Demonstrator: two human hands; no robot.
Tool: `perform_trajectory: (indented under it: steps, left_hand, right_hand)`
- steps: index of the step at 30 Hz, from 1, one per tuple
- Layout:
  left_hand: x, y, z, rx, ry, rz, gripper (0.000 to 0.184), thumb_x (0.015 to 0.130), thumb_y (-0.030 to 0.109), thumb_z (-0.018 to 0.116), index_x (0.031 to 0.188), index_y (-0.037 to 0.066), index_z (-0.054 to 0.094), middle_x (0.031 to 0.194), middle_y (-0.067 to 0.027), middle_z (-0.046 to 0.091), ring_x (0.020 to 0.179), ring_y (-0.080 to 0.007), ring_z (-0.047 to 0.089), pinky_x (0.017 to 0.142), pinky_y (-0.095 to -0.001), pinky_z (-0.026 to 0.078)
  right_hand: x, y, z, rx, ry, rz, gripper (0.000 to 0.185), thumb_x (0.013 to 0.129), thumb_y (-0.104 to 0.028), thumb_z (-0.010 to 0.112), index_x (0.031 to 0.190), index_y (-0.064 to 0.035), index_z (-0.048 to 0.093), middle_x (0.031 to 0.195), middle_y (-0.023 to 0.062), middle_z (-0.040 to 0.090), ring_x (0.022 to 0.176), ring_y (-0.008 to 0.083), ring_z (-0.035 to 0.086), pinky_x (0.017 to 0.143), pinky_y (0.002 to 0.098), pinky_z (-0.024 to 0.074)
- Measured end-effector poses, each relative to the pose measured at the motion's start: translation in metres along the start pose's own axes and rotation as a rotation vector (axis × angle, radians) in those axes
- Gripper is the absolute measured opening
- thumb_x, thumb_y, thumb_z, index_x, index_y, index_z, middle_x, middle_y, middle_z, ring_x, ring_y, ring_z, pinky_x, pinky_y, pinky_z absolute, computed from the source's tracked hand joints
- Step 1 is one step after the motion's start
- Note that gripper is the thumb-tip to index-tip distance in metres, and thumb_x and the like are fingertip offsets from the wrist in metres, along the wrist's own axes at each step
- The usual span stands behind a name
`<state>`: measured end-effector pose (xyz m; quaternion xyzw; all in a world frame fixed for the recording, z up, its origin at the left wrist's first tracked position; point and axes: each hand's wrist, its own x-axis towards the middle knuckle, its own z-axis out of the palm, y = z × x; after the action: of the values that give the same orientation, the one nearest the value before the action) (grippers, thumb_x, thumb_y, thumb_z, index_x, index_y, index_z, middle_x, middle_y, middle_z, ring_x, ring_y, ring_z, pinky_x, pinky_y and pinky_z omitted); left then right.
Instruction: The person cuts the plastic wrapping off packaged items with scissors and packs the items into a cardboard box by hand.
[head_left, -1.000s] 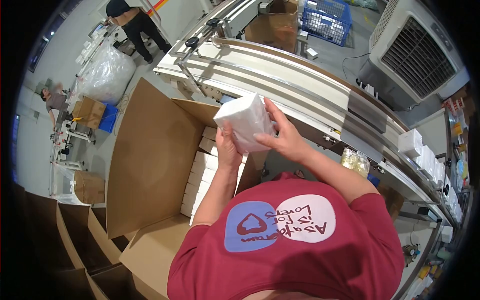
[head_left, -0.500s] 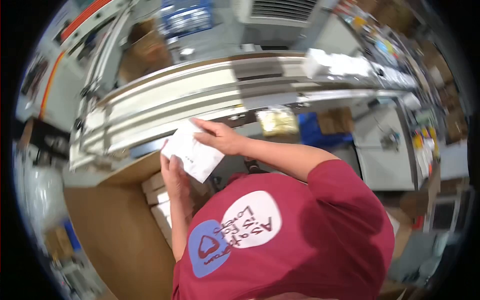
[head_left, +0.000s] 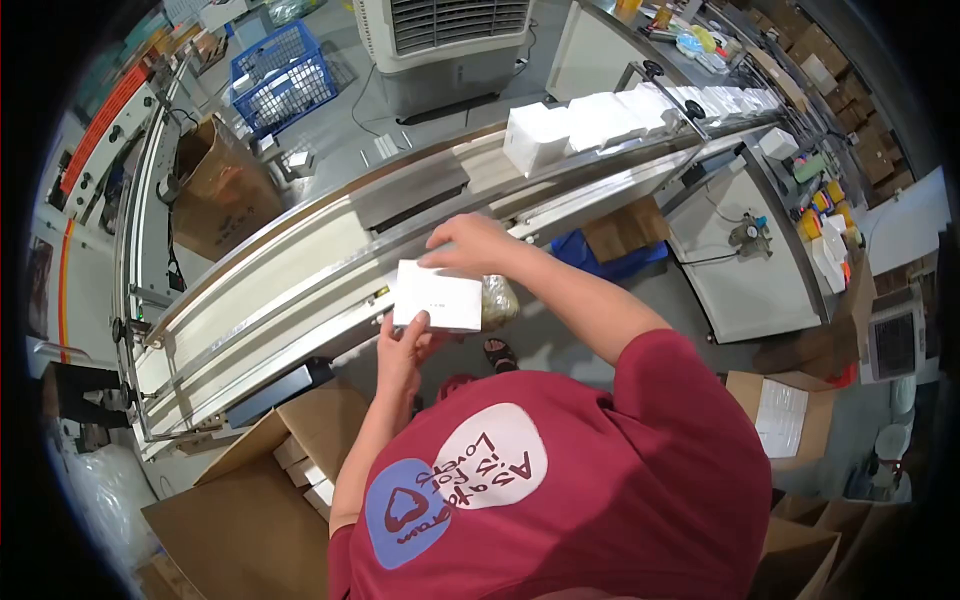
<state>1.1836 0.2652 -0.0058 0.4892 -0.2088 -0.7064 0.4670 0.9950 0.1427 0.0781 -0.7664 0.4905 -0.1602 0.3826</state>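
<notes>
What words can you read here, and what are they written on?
"is for": on the red shirt.
"Lovers": on the same shirt.
A longer line on that shirt, with "gram" in it: too unclear to read whole.
Tiny print on the held white box: too small to read.
Dark print on the tall brown carton: too blurred to read.

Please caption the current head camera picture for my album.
Hands on a white box, beside a conveyor bearing a row of boxes.
</notes>
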Motion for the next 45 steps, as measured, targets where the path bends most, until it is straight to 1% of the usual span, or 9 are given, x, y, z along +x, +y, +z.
perform_trajectory:
  steps: [3,4,6,12,19,25,33,38,45]
  left_hand:
    - [0.014,-0.012,0.02,0.032,0.128,-0.008,0.049,0.084,0.028,0.068,0.119,0.003,0.044,0.096,-0.0134,0.059,0.072,-0.0203,0.064,0.062,-0.0334,0.056]
    - [0.011,-0.007,0.03,0.07,0.155,0.003,0.049,0.084,0.029,0.068,0.118,0.002,0.045,0.096,-0.0135,0.059,0.072,-0.0205,0.064,0.062,-0.0336,0.056]
    - [0.011,0.004,0.045,0.187,0.199,0.002,0.045,0.084,0.031,0.067,0.114,0.001,0.051,0.095,-0.0139,0.061,0.069,-0.0197,0.063,0.061,-0.0314,0.055]
    - [0.028,0.001,0.05,0.631,0.337,0.078,0.051,0.084,0.027,0.067,0.122,-0.002,0.05,0.089,-0.0122,0.063,0.068,-0.0143,0.06,0.054,-0.0267,0.047]
    - [0.008,0.051,0.08,0.445,0.578,0.505,0.038,0.091,0.016,0.059,0.125,0.001,0.05,0.096,-0.0049,0.059,0.086,-0.0104,0.056,0.068,-0.0227,0.046]
    - [0.017,0.098,0.117,0.067,0.22,0.497,0.05,0.095,0.025,0.05,0.137,0.002,0.036,0.125,-0.0159,0.05,0.108,-0.0218,0.054,0.086,-0.0362,0.048]
    - [-0.034,0.074,0.055,-0.319,0.04,0.394,0.047,0.093,0.028,0.054,0.128,-0.002,0.044,0.114,-0.0098,0.059,0.101,-0.0179,0.059,0.088,-0.032,0.047]
    - [-0.099,0.058,0.001,-0.236,0.335,0.725,0.054,0.094,0.033,0.052,0.134,0.002,0.036,0.127,-0.0104,0.051,0.115,-0.0199,0.051,0.097,-0.035,0.041]
    - [-0.189,0.049,-0.055,-0.163,0.574,0.975,0.055,0.09,0.024,0.06,0.135,0.003,0.035,0.126,-0.0093,0.051,0.114,-0.0186,0.05,0.097,-0.0334,0.04]
  right_hand:
    - [-0.006,0.026,-0.051,0.119,0.399,-0.035,0.043,0.073,-0.038,0.071,0.101,-0.0047,0.067,0.102,0.0153,0.066,0.094,0.032,0.061,0.086,0.0394,0.0468]
    - [0.0,0.048,-0.069,-0.253,0.694,-0.129,0.043,0.073,-0.036,0.071,0.1,-0.0032,0.066,0.1,0.0154,0.066,0.096,0.0315,0.06,0.09,0.041,0.0443]
    - [0.01,0.086,-0.108,-0.394,0.83,0.016,0.069,0.07,-0.037,0.074,0.127,-0.0055,0.049,0.121,0.0176,0.053,0.116,0.0342,0.046,0.098,0.0413,0.0378]
    - [0.038,0.143,-0.14,-0.347,0.577,0.285,0.079,0.072,-0.038,0.074,0.135,-0.0042,0.04,0.118,0.0157,0.055,0.102,0.0306,0.057,0.088,0.0408,0.0465]
    - [0.038,0.135,-0.185,1.101,0.352,0.122,0.05,0.087,-0.039,0.058,0.119,-0.0006,0.053,0.104,0.0111,0.063,0.089,0.0203,0.064,0.066,0.0351,0.0573]
    - [0.044,0.053,-0.139,0.85,-0.098,0.021,0.049,0.084,-0.041,0.063,0.111,0.0005,0.06,0.09,0.0092,0.064,0.074,0.0141,0.064,0.056,0.0277,0.0551]
    - [0.034,-0.047,-0.045,0.686,-0.377,-0.148,0.058,0.086,-0.041,0.064,0.124,0.0001,0.051,0.102,0.0145,0.063,0.085,0.0175,0.062,0.074,0.0309,0.0517]
    - [0.009,-0.094,0.05,0.753,-0.44,-0.342,0.083,0.084,-0.035,0.068,0.143,0.0022,0.023,0.138,0.0221,0.037,0.117,0.0257,0.05,0.096,0.0364,0.043]
    - [-0.038,-0.17,0.161,0.522,-0.311,-0.643,0.071,0.084,-0.033,0.067,0.137,0.0032,0.036,0.138,0.0254,0.037,0.128,0.0328,0.039,0.104,0.0366,0.0341]
